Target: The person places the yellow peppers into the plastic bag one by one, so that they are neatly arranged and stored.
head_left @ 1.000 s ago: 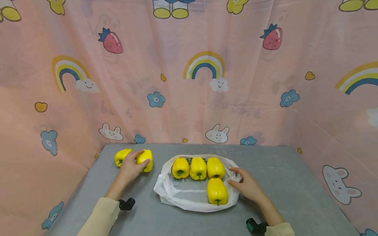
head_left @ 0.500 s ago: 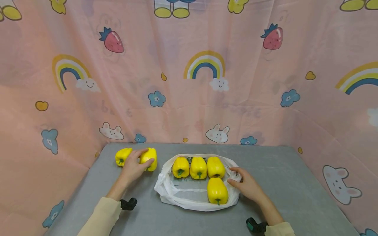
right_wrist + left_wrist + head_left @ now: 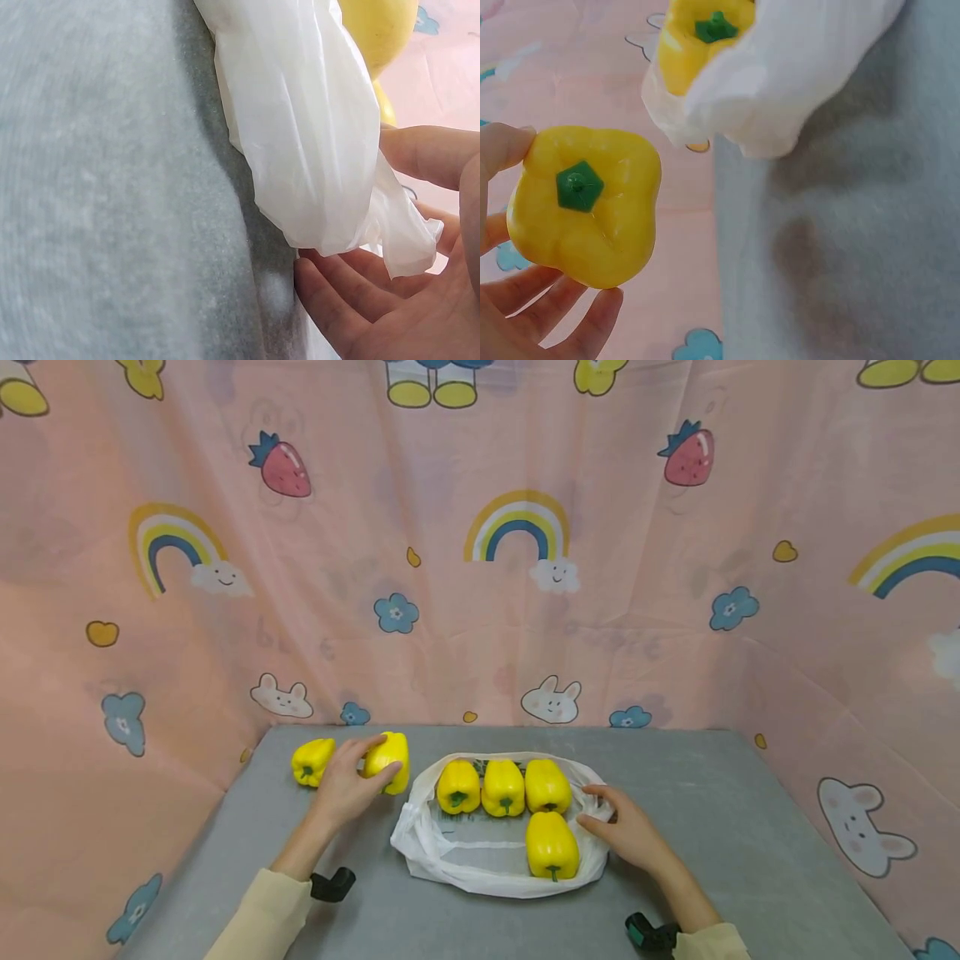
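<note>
My left hand (image 3: 347, 783) grips a yellow bell pepper (image 3: 393, 763) just left of the bag; thumb and fingertips hold its sides. In the left wrist view its green stem (image 3: 579, 186) faces the camera. At the bag's right side my right hand (image 3: 628, 833) holds the rim, the white plastic (image 3: 315, 150) lying between thumb and fingers. The white plastic bag (image 3: 495, 884) lies spread with its mouth facing up. Inside, several yellow peppers (image 3: 504, 789) sit, most in a row along the back and one pepper (image 3: 552, 845) at the front right.
Another yellow pepper (image 3: 311, 762) lies on the grey table (image 3: 480, 931) at the back left, behind my left hand. A pink patterned curtain (image 3: 465, 652) closes off the back and both sides of the table.
My left hand has moved right with the pepper, away from the other pepper on the left and nearer to the bag. The right hand and the bag stay where they were.
</note>
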`<state>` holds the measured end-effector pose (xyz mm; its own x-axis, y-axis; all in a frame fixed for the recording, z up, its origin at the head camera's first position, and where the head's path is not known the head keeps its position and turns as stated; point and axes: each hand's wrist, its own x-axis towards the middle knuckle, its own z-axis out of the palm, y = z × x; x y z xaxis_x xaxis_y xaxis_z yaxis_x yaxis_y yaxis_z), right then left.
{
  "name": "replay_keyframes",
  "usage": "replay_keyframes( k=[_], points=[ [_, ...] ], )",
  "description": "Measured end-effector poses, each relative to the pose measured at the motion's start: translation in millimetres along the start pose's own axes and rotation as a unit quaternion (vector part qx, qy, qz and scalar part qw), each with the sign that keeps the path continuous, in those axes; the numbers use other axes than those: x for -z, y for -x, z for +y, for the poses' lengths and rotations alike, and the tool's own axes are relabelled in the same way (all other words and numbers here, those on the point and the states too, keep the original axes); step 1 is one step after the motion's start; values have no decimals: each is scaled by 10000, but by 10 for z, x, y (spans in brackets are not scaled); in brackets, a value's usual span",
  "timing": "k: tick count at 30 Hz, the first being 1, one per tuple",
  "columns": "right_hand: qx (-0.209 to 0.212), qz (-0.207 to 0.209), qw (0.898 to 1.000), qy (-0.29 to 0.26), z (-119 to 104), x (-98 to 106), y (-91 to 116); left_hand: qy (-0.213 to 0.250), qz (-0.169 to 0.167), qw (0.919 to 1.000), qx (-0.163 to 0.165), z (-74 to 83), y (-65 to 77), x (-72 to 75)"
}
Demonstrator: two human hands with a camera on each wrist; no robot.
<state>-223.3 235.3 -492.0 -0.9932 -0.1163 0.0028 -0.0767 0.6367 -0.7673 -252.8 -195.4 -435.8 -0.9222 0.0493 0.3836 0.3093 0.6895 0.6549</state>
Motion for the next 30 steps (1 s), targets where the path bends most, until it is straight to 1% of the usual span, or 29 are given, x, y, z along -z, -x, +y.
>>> replay_keyframes(
  k=[3,10,20,30],
  points=[
    [-36,35,10000,28,5,-6,-7,59,14,9999,-111,67,17,-3],
    [-7,62,10000,73,14,-9,-26,227,-9,9995,-222,208,51,-21],
    [-92,59,9999,47,17,-5,-21,334,-87,9980,-524,354,100,-120],
    [-103,65,9999,68,15,-6,-16,528,-259,9968,-536,503,163,-211]
  ],
)
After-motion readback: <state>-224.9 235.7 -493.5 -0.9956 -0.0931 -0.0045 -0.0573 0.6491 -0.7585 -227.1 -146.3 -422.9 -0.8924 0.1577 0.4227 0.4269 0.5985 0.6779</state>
